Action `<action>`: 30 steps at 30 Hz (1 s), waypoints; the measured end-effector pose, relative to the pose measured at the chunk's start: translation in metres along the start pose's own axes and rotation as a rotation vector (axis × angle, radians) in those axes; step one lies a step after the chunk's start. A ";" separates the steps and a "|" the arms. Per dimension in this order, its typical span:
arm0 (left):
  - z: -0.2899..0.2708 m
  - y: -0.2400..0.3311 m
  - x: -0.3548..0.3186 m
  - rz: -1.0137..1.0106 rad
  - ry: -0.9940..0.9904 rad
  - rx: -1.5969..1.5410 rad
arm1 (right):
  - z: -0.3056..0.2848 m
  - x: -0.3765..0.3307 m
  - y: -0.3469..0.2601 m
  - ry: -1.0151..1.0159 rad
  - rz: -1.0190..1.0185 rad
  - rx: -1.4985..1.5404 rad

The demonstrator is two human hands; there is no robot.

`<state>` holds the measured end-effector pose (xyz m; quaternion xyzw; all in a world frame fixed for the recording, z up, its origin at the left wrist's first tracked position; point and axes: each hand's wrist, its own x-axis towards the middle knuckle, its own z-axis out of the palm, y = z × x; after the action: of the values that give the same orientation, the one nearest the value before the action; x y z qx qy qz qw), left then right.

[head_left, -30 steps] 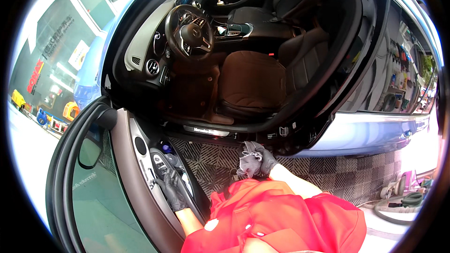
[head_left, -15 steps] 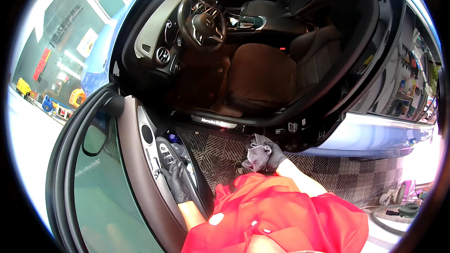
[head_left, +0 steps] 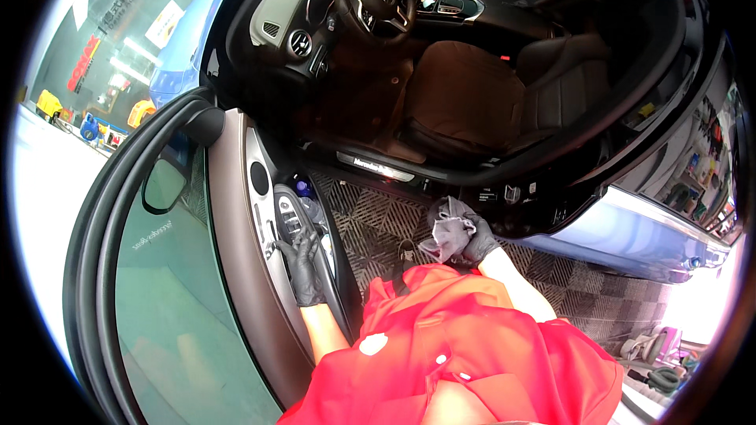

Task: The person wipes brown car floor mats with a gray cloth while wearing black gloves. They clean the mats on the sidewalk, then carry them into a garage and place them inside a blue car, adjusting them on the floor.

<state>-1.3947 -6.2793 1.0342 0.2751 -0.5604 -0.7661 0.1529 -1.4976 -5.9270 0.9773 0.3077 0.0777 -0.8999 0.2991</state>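
At four o'clock, your right hand clamps the grey cloth; at seven-thirty, your left hand spreads over the door panel. You're seemingly bracing there; moving calls for keeping the cloth gathered.

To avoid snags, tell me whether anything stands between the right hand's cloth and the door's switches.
Nothing visible blocks the gap over the patterned floor between the gray cloth in the right hand and the door. There, the left hand, close by the switches, could hinder; a blue-capped bottle sits alongside.
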 end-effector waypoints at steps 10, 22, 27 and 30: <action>0.016 0.005 0.000 -0.027 0.095 0.035 | 0.001 -0.004 -0.002 0.038 -0.009 -0.071; 0.002 -0.007 0.006 -0.013 0.021 0.056 | 0.007 -0.008 0.000 0.148 -0.025 -0.038; 0.007 -0.004 0.004 -0.002 0.032 0.036 | -0.007 0.001 -0.004 0.143 0.028 -0.051; 0.008 -0.001 0.003 -0.007 0.037 0.051 | -0.002 -0.003 -0.002 0.281 0.038 -0.059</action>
<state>-1.4011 -6.2744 1.0339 0.2950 -0.5757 -0.7470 0.1535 -1.4963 -5.9230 0.9771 0.4229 0.1394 -0.8396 0.3110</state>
